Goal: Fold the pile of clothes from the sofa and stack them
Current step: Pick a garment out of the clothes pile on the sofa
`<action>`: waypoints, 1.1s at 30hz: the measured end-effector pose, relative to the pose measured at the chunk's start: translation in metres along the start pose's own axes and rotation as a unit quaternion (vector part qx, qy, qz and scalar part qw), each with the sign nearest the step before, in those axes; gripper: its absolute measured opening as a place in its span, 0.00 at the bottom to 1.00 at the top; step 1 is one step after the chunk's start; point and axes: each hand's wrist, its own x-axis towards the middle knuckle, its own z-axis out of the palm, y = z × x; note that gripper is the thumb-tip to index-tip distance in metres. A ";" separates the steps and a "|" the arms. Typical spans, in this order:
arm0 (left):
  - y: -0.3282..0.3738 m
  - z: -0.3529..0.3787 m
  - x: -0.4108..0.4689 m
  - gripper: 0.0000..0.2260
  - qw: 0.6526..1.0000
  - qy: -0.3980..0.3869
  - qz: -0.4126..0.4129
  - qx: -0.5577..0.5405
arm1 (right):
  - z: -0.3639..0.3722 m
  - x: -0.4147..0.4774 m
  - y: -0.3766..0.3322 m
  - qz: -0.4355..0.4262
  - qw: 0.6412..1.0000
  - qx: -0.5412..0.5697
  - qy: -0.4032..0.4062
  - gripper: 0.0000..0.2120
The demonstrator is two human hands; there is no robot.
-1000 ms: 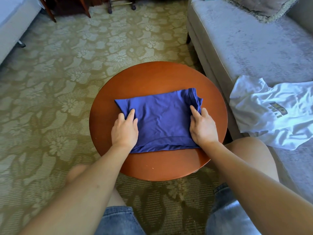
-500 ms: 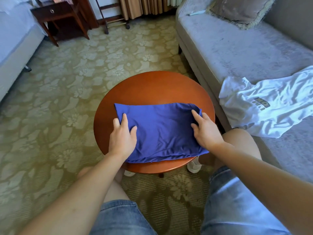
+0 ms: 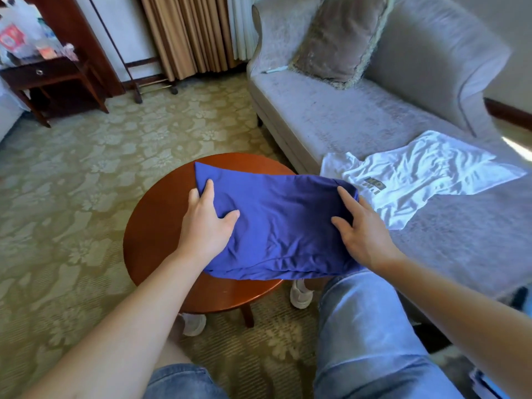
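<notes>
Head view gives us a folded royal-blue jersey garment (image 3: 282, 226) held between two bare hands over the right half of a round, polished reddish-brown wooden table (image 3: 144, 240). Its left part lies above the tabletop, while its right end reaches past the table's right rim, over a knee in light blue denim (image 3: 359, 326). We cannot tell whether the cloth rests on the wood or is raised off it.

The left hand (image 3: 210, 226) grips the garment's left end. Its thumb is spread wide across the top of the fabric, its forefinger points toward the far left corner, and the other fingers curl over the edge. The right hand (image 3: 362, 234) grips the right end the same way, with thumb and forefinger spread apart on top. Its remaining fingers go round the side, and we cannot see how they lie.

To the right stands a pale grey plush sofa (image 3: 331, 116). A crumpled white T-shirt with a dark print (image 3: 417, 180) is spread unfolded on its seat, just beyond the right hand. A taupe fringed cushion (image 3: 336, 38) leans at the sofa's far end. An olive floral carpet (image 3: 72, 182) covers the floor.
</notes>
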 end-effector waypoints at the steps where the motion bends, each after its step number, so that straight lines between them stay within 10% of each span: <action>1: 0.010 0.004 0.001 0.34 1.000 -0.006 0.014 -0.009 | -0.007 -0.006 0.003 0.013 1.000 0.006 0.014 0.29; 26: 0.309 0.203 -0.158 0.34 0.882 -0.365 0.261 -0.146 | -0.240 -0.299 0.157 0.360 0.868 -0.002 0.342 0.28; 33: 0.285 0.251 -0.210 0.30 0.846 -0.424 0.321 0.029 | -0.228 -0.358 0.187 0.532 0.816 -0.097 0.204 0.29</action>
